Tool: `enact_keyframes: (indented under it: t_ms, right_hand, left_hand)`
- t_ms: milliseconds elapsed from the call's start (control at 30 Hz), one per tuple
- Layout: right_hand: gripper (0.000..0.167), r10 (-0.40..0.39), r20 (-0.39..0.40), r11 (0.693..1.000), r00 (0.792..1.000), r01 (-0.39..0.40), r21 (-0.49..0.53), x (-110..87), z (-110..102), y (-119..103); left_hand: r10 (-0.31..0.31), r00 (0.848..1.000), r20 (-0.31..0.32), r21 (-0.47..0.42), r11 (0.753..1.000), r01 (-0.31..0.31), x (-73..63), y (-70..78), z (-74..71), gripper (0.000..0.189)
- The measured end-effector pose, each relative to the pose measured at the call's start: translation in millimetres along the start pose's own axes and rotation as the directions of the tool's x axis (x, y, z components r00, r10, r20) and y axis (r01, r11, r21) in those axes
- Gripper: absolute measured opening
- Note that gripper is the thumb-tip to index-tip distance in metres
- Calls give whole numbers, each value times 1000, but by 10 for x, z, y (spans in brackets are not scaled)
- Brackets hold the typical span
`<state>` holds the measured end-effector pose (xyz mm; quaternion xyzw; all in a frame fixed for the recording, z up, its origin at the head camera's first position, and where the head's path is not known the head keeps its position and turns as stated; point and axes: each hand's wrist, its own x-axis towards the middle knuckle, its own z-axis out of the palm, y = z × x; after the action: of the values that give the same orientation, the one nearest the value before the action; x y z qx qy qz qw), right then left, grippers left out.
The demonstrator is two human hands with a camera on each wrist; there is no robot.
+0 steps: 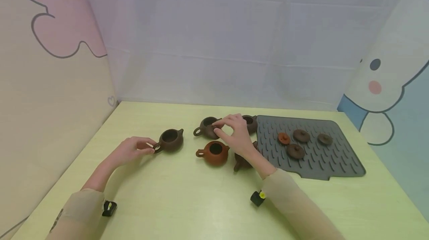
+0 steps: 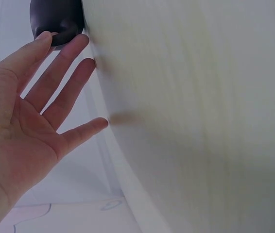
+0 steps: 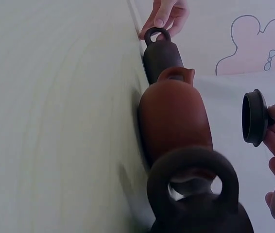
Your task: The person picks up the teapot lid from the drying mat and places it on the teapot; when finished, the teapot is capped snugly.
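My left hand (image 1: 132,150) pinches the loop handle (image 2: 64,36) of a dark brown teapot (image 1: 171,141) without a lid, standing at the left of the group. Its other fingers are spread, tips near the tabletop in the left wrist view. My right hand (image 1: 236,133) holds a dark lid (image 3: 255,118) by its knob, raised above the table. In the head view this hand overlaps a dark teapot (image 1: 205,128) at the back. Below it stand a lidless reddish-brown teapot (image 1: 218,155) and another dark teapot (image 1: 242,161), the latter partly hidden by my right wrist.
A further dark teapot (image 1: 252,124) stands at the back, against the grey ridged mat (image 1: 338,158). On the mat lie a reddish lid (image 1: 283,138) and three dark lids (image 1: 301,135). White cloth (image 1: 234,46) hangs behind the pale yellow table (image 1: 187,202), with printed panels at both sides.
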<state>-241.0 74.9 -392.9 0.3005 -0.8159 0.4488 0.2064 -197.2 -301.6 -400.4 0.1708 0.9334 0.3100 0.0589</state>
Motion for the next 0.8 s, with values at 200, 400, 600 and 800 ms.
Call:
enact_keyframes:
  t_ms: [200,400,600,800]
  right_hand:
    - [13,-13,-6,1000,1000,13,23,111,245,-143]
    - [13,3,-28,999,1000,-2,40,209,474,-292]
    - [12,-11,-46,1000,999,12,21,290,697,-421]
    - [12,-71,-35,997,997,71,-26,348,926,-493]
  left_hand:
    - [-8,1000,7,-15,1000,8,-9,26,-2,30]
    - [-8,1000,4,-12,1000,8,-15,27,6,30]
    - [-9,1000,-2,-17,1000,9,-11,17,13,30]
    - [-10,1000,-8,-6,1000,10,-6,-7,13,30]
